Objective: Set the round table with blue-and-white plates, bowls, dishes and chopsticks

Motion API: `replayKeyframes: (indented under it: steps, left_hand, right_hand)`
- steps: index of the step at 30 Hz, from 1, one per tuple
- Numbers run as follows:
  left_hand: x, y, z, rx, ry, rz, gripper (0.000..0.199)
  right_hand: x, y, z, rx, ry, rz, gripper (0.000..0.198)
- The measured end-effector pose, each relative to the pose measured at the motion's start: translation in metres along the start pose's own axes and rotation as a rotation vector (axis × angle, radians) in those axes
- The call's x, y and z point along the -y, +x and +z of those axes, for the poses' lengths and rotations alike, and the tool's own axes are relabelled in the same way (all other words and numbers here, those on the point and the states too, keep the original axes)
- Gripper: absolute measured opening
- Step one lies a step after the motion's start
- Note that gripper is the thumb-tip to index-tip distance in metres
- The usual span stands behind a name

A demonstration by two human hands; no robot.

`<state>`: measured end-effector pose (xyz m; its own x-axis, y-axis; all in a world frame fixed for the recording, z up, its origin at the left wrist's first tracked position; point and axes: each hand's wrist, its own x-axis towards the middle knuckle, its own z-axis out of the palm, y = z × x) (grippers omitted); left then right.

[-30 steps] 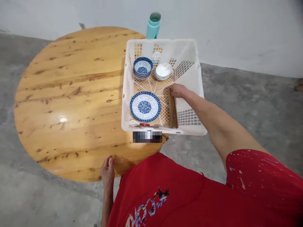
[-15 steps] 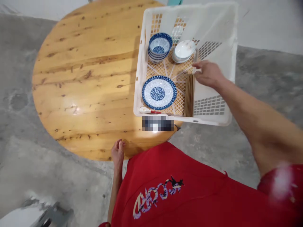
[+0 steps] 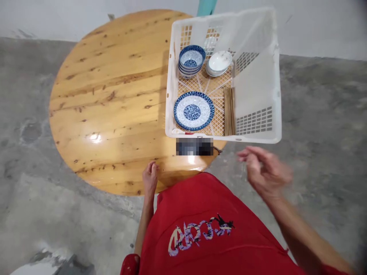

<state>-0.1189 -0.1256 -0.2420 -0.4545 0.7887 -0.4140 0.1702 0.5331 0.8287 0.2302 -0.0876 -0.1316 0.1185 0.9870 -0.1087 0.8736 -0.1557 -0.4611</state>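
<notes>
Bundle of brown chopsticks [image 3: 229,111] up and ahead of the right hand [image 3: 265,172], inside the white plastic crate [image 3: 258,138], along its right inner wall, long axis running straight away from the body, near ends just past the crate's front rim. Right hand clearly nearer to them than the left hand [image 3: 150,178], in the air just short of that rim, blurred, fingers [image 3: 247,153] loosely curled and slightly apart, gripping nothing. Left hand pressed on the near edge of the round wooden table [image 3: 109,99], fingers together, well left of the bundle, holding nothing.
</notes>
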Motion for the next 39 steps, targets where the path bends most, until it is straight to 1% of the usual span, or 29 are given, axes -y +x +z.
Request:
replayKeyframes:
  steps: [2,3,5,6,8,12,14,17,20,22,27,31,35,39]
  left_hand:
    - [-0.001,0.000,-0.003,0.014,0.014,0.007,0.037]
    - [0.000,0.000,-0.004,0.023,0.022,0.012,0.036]
    - [0.003,-0.002,-0.007,0.040,0.037,0.020,0.035]
    - [0.005,-0.003,-0.008,0.046,0.043,0.022,0.035]
    - [0.008,-0.006,-0.008,0.054,0.049,0.013,0.034]
    - [0.013,-0.011,-0.008,0.051,0.063,0.008,0.035]
    - [0.014,-0.011,-0.007,0.019,0.070,0.024,0.037]
    - [0.013,-0.011,-0.004,-0.047,0.069,0.028,0.036]
    - [0.012,-0.013,-0.002,-0.104,0.063,0.028,0.037]
    - [0.013,-0.015,0.000,-0.120,0.051,0.017,0.040]
    - [0.011,-0.021,0.008,-0.082,0.039,-0.032,0.049]
    - [0.006,-0.025,0.019,-0.024,0.022,-0.028,0.055]
    - [-0.002,-0.028,0.033,-0.027,0.016,-0.014,0.056]
    - [-0.011,-0.034,0.048,-0.037,0.031,0.000,0.056]
  right_hand:
    - [0.009,-0.029,0.023,-0.009,0.313,0.140,0.043]
    - [0.013,-0.040,0.032,0.018,0.409,0.218,0.040]
    - [0.022,-0.054,0.046,0.105,0.495,0.356,0.042]
    - [0.024,-0.057,0.050,0.119,0.528,0.400,0.042]
    - [0.026,-0.057,0.053,0.082,0.606,0.435,0.038]
    - [0.021,-0.046,0.046,-0.023,0.701,0.452,0.030]
    - [0.018,-0.042,0.045,-0.038,0.735,0.435,0.028]
    - [0.019,-0.038,0.051,-0.017,0.796,0.368,0.027]
    - [0.023,-0.035,0.062,0.030,0.849,0.267,0.030]
    - [0.025,-0.031,0.068,0.062,0.876,0.189,0.033]
    - [0.023,-0.016,0.072,0.118,0.900,0.039,0.043]
    - [0.015,-0.007,0.070,0.132,0.904,-0.048,0.039]
    - [0.007,-0.002,0.066,0.167,0.896,-0.084,0.037]
    - [-0.003,0.002,0.054,0.214,0.902,-0.119,0.037]
